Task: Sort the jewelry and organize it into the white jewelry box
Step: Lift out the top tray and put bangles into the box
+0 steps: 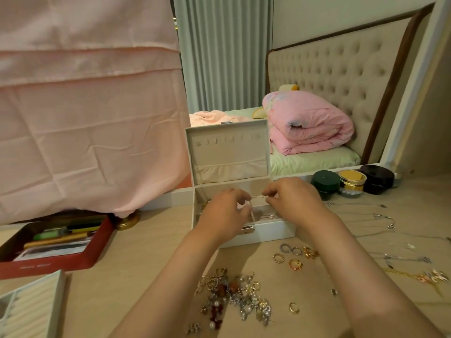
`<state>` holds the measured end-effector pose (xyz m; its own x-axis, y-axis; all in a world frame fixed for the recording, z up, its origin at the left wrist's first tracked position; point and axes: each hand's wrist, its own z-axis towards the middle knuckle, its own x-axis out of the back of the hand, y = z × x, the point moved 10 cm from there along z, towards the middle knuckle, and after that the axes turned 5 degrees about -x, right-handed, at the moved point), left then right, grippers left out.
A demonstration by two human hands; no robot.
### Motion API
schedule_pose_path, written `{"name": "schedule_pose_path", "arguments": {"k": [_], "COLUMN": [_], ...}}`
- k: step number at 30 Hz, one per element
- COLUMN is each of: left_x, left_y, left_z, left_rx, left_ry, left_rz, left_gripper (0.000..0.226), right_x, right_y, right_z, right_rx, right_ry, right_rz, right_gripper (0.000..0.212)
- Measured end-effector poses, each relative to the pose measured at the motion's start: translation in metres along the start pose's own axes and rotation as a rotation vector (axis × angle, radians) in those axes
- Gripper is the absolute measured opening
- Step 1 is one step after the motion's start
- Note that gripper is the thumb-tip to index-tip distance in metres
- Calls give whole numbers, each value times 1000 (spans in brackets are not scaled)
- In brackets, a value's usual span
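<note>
White jewelry box at desk centre, lid upright. Both hands over its open tray: left hand and right hand each pinch one end of a thin bangle, held just above the compartment. More bangles lie inside. Earring heap near; rings beside the box; necklaces at right.
</note>
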<state>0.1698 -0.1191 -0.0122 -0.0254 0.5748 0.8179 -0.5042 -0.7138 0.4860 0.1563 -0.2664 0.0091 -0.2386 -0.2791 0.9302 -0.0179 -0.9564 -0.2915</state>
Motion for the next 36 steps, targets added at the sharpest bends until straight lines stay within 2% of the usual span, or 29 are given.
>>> {"name": "schedule_pose_path", "arguments": {"k": [5,9,12,20,22,25,32,36], "left_x": [54,96,119,176,181,181,167,152], "left_y": [-28,-82,-115,-196,-204,-203,-201,-182], "left_z": [-45,-101,-140,-253,-269,-273,-268,-259], "left_rx": [0,149,248,676,706,629,591,531], "left_ry": [135,163,182,169,114,24,26,33], "left_rz": [60,168,236,408,452,494,204,-66], "left_gripper": [18,22,24,34,30,28,33,32], "right_x": [13,-19,-55,-133,-147,-162,-167,-157], "right_y": [-72,-159,-216,-325,-343,-359,-353,-326], "right_z": [-26,-61,-83,-120,-127,-135,-136,-132], "right_rx": [134,256,330,254,238,221,167,97], "right_ry": [-19,-173,-290,-525,-543,-541,-522,-510], "right_rz": [195,327,326,401,381,326,345,367], "right_gripper": [23,21,22,16,15,25,16,18]}}
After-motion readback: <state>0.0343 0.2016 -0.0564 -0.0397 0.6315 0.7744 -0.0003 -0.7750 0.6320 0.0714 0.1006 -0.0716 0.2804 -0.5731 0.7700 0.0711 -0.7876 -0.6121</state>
